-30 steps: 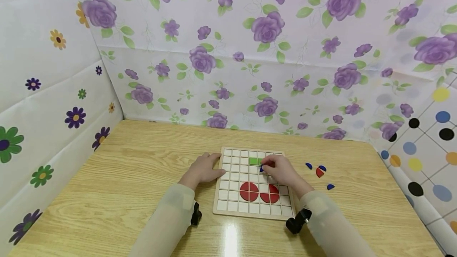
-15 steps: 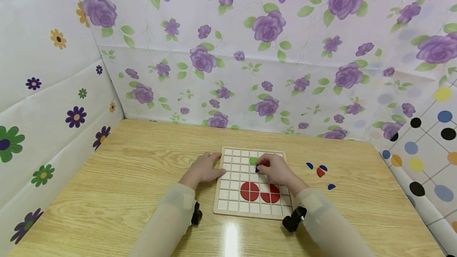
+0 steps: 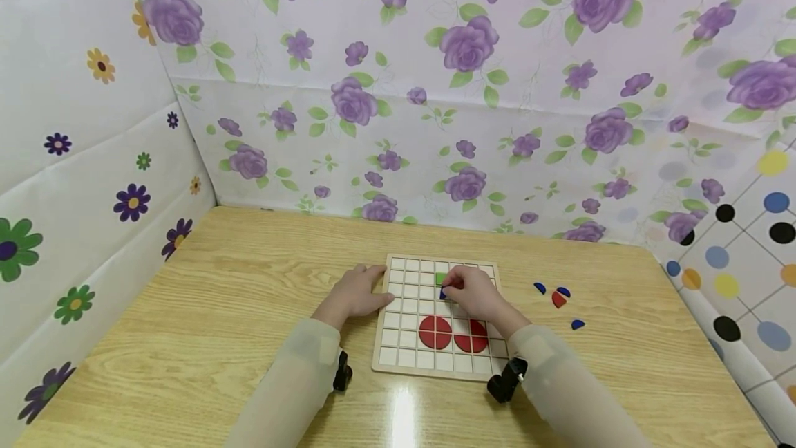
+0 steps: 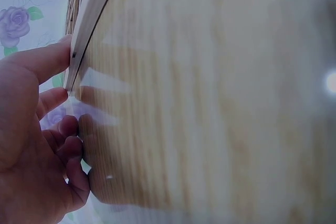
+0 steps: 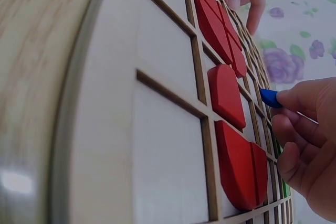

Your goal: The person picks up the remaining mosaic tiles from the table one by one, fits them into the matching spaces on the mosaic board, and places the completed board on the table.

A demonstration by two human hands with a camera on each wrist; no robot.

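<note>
My left hand (image 3: pixel 357 294) rests at the left side of a wooden grid board (image 3: pixel 386 359). In the left wrist view its thumb and index finger touch the board's edge, while the other fingers bend loosely at the tabletop. Between thumb and fingertips, my right hand (image 3: pixel 477 296) pinches a blue quarter-circle piece (image 5: pixel 270 97) over the upper middle of the grid. A green piece (image 3: pixel 441 278) lies just beyond it, partly hidden by that hand. Nearer me on the board are a full red circle of quarter pieces (image 3: pixel 434 332) and a red circle lacking one quarter (image 3: pixel 470 343).
Right of the board, loose on the wooden table (image 3: pixel 280 247), lie a red quarter piece (image 3: pixel 559 299) and three blue ones, one of them the blue piece (image 3: pixel 577 324) nearest me. Flower-patterned sheets (image 3: pixel 398 102) hang behind the table and along its left side.
My right hand has shifted slightly left across the board with the blue quarter-circle piece still pinched, and covers more of the green area. My left hand has stayed in place.
</note>
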